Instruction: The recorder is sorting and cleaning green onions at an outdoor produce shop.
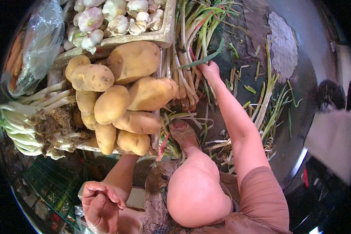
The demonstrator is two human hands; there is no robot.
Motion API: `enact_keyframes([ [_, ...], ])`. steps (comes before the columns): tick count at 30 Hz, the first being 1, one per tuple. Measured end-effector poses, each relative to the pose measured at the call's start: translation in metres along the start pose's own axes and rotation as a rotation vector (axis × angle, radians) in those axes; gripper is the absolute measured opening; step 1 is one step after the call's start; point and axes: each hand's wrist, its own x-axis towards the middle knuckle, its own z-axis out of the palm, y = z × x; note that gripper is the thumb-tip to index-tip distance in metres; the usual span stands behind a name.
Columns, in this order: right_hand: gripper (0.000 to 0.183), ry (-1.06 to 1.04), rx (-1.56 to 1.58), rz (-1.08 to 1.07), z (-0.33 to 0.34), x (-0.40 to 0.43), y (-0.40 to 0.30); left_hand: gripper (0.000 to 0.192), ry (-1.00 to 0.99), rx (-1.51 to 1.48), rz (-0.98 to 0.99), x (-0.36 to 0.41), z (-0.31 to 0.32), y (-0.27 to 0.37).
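Observation:
My right hand (209, 70) reaches into a bunch of green onions (190, 38) and closes around stalks near its right side. A green leaf crosses over the knuckles, and the fingertips are hidden. Red ties run through the bunch, whose roots (188, 103) point towards me. My left hand (101, 206) is raised at the lower left, palm up, with its fingers loosely curled and nothing visible in it. Between the hands and beyond lies a heap of potatoes (112, 103) on a pale-edged crate.
Garlic bulbs (90, 19) fill a pale crate (134, 38) at the top. Carrots (16, 61) lie beside a clear plastic bag (44, 38). Rooted leafy stalks (20, 128) sit at the left. Loose green onions (266, 102) and scraps litter the dark ground near my foot (182, 131).

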Motion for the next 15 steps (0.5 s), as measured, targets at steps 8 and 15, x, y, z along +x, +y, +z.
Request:
enact_keyframes([
  [8,0.026,-0.085,0.317,0.182,-0.043,-0.037,0.05,0.022,-0.054,-0.008,0.024,-0.004,0.0,-0.003],
  [15,0.03,-0.035,-0.049,0.115,-0.125,-0.144,0.119,0.021,-0.094,0.007,0.06,-0.018,0.003,0.002],
])
